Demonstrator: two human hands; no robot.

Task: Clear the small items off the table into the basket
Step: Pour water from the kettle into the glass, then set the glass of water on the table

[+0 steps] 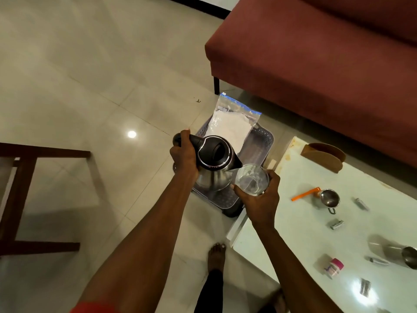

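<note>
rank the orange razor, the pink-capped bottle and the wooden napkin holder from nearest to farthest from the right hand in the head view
From the right hand, which holds the glass:
1. Orange razor, on the table just right of the hand.
2. Wooden napkin holder, at the table's far edge by the sofa.
3. Pink-capped bottle, on the near part of the table.

You stand on a pale, glossy tiled floor that throws back a round spot of ceiling light off to the left of your fingers. Beyond them, up and to the right, sits a dark red upholstered sofa on a dark leg. Far to the left stands a dark wooden frame, casting a shadow on the tiles.
</note>
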